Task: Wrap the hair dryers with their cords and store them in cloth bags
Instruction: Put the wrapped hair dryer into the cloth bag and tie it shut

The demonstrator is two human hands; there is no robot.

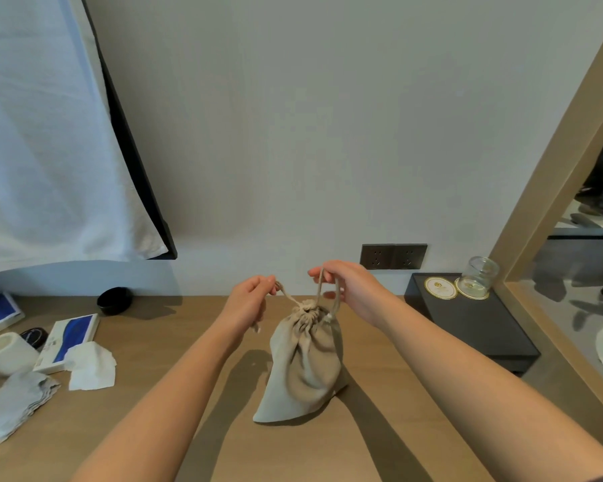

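Beige, wrinkled cloth bag, cinched at centre frame; left hand and right hand pinch its rope drawstrings.

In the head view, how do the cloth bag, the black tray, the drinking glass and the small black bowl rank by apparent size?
1. black tray and cloth bag: they look nearly alike, so I do not rank them.
2. drinking glass
3. black bowl, only slightly smaller than the glass, so this order is unsure.

head view looks down, close over desk
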